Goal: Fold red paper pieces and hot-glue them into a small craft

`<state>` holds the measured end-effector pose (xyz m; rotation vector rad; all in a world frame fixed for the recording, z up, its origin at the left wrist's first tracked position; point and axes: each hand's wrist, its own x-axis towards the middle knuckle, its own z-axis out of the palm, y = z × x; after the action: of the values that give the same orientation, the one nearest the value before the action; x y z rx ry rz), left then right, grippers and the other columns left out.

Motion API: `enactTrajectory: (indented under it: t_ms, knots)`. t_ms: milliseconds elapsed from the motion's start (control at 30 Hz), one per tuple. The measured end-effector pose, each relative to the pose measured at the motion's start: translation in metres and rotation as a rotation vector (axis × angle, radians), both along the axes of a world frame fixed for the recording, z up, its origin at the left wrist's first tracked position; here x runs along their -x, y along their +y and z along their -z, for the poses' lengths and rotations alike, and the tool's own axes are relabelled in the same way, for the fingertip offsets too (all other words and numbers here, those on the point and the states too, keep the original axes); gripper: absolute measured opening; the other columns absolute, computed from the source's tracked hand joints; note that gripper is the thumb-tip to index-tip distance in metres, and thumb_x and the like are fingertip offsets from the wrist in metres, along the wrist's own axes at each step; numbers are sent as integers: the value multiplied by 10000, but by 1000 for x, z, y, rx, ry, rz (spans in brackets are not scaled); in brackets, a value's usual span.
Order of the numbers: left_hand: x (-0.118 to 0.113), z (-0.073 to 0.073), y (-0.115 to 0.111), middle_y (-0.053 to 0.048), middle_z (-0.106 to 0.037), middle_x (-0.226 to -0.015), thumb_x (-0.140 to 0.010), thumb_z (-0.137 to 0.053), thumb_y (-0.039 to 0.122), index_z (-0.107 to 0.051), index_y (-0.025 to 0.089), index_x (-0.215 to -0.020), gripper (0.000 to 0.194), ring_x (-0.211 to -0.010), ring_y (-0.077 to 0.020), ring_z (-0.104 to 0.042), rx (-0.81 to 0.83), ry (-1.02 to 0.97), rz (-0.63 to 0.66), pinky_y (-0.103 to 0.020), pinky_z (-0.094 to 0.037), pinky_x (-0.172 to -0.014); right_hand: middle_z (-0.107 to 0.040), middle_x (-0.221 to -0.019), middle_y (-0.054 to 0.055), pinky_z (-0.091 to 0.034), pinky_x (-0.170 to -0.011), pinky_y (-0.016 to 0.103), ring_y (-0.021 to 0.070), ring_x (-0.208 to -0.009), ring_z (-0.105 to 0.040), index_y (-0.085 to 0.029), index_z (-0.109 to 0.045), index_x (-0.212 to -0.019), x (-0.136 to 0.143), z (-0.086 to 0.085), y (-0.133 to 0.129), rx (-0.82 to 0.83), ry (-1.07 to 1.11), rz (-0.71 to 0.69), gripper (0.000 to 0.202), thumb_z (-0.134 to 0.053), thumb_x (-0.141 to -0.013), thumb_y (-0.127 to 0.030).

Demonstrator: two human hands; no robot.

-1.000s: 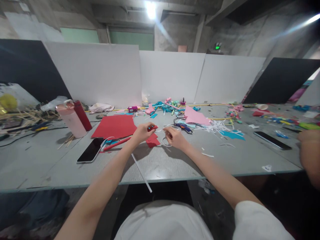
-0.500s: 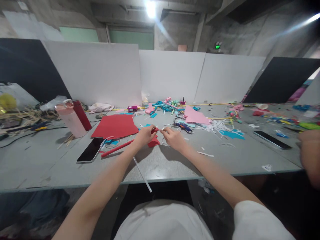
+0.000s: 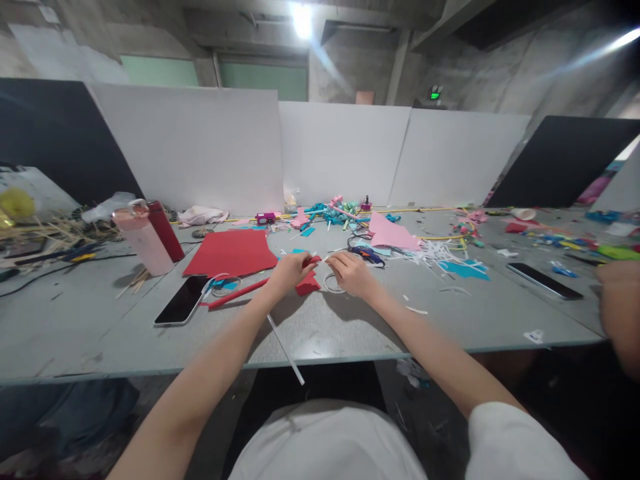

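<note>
My left hand (image 3: 291,272) is closed on a small red piece (image 3: 313,261) over the middle of the table. Just to its right, my right hand (image 3: 349,272) is pinched on a thin white strip (image 3: 326,259), whose far end is too small to make out. Below the hands lies a red paper scrap (image 3: 307,285), with a white ring (image 3: 334,283) beside it under my right fingers. A rolled red tube (image 3: 237,295) rests left of my left wrist, and a clear stick (image 3: 286,351) sticks out over the table's front edge.
Red paper (image 3: 230,252), a phone (image 3: 182,301) and a pink bottle (image 3: 145,240) stand or lie at the left. A blue glue gun (image 3: 369,255), pink paper (image 3: 393,233) and white strips (image 3: 435,253) lie beyond my right hand. Another person's arm (image 3: 620,313) is at the far right.
My right hand has moved slightly to the right, away from my left, and its fingers have drawn back from the red piece. My left hand has barely moved.
</note>
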<state>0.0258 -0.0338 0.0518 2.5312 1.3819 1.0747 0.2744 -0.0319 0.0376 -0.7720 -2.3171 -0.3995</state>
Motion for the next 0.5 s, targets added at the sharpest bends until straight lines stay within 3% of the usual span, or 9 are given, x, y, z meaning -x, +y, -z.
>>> enactTrajectory:
  t_ms: [367, 500]
  knots:
    - [2, 9, 8, -53, -768, -848, -1008, -698, 371, -747, 175, -1009, 202, -702, -170, -639, 26, 58, 109, -284, -454, -703, -718, -1212, 142, -552, -1021, 480, 294, -1140, -647, -214, -693, -1358, -8, 0, 6, -54, -42, -146, 365, -481, -1079, -113]
    - [2, 6, 6, -89, -787, -945, -1021, -696, 432, -746, 168, -1170, 307, -788, -199, -681, 33, 104, 107, -289, -471, -750, -709, -1126, 132, -584, -959, 457, 282, -1066, -666, -215, -701, -1239, -6, 1, 9, -86, 57, -177, 228, -510, -1115, -203]
